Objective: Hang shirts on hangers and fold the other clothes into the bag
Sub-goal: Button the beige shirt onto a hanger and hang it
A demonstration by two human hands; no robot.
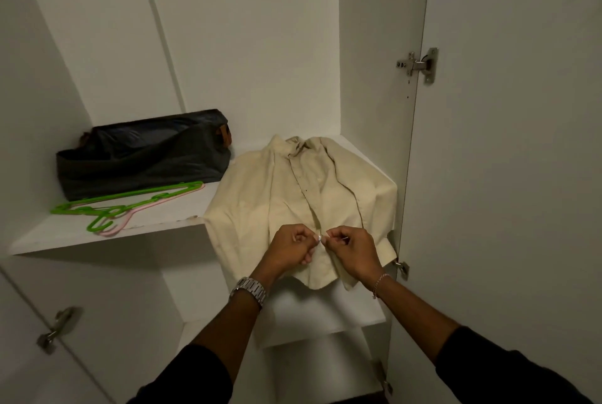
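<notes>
Shirts: I count one, cream shirt [293, 195], on the shelf [97, 234], hem hanging off its near edge. Far left sits one dark bag [143, 156], two hangers [130, 205] before it. My left hand [290, 250] and right hand [353, 252] pinch its front placket, fingers [314, 239] pressed together.

One head-worn view looks forward and down into an open wardrobe, close enough that the left hand [293, 247] and right hand [353, 249] meet mid-frame (forearms entering from below), the shelf [107, 234] stretching leftward beyond them
</notes>
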